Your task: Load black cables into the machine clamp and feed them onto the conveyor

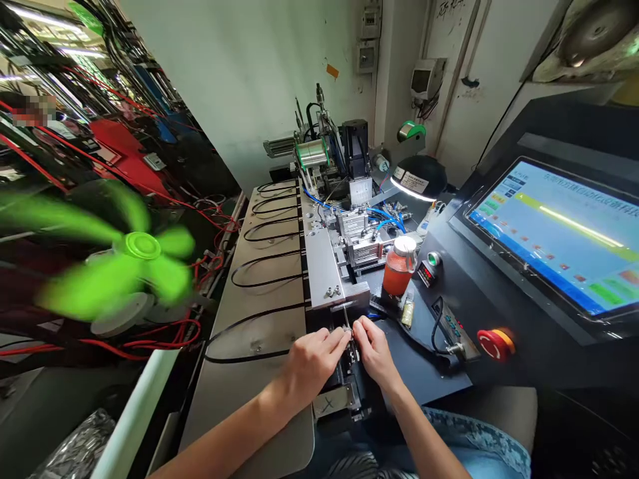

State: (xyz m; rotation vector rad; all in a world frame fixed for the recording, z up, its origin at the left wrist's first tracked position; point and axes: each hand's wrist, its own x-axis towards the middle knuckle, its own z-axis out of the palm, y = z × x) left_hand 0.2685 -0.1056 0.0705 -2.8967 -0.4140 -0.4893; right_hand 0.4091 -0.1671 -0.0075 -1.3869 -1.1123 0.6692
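My left hand point(315, 356) is closed, thumb and fingers pinched together over a small metal fixture point(352, 351) at the front end of the machine's rail. My right hand point(373, 349) meets it from the other side, its fingers also pinched. What lies between the fingertips is too small and covered to make out. The nearest black cable point(234, 361) loops over the flat metal table point(259, 406), one stretch of it passing behind my left hand. Just beyond my fingertips is a metal block point(355, 293) at the end of a long plate point(322, 263).
More looped cables point(267, 284) lie in a row along the table. A red bottle point(398, 269), a lit lamp point(418, 178) and a solder-wire spool point(313, 154) stand farther back. Right are a touchscreen point(559, 233) and emergency-stop button point(494, 342); left, a spinning green fan point(142, 246).
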